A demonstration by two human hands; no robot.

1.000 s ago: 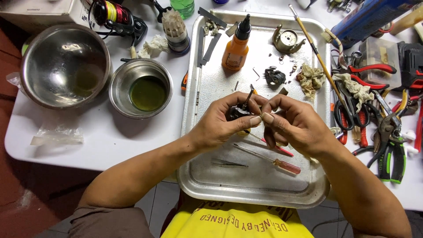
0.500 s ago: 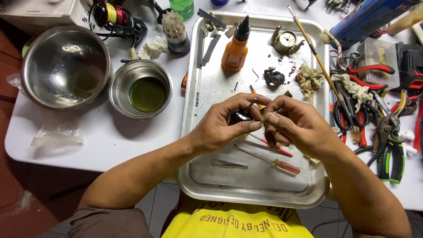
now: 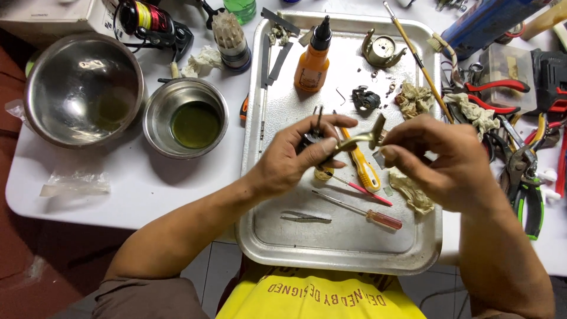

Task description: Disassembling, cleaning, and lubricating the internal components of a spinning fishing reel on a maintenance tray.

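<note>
Hands meet above the metal tray (image 3: 413, 248): the left hand (image 3: 295, 156) pinches a small dark part (image 3: 312, 134), while the right hand (image 3: 443, 162) grips a brass-coloured piece (image 3: 363, 139) (bent, handle-like) between them. An orange bottle (image 3: 312, 62) stands farther off.

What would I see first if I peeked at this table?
First the two hands over the metal tray: the left hand pinches a small brass part, and the right hand is close beside it. Then the orange bottle at the tray's top, and two steel bowls on the left.
</note>
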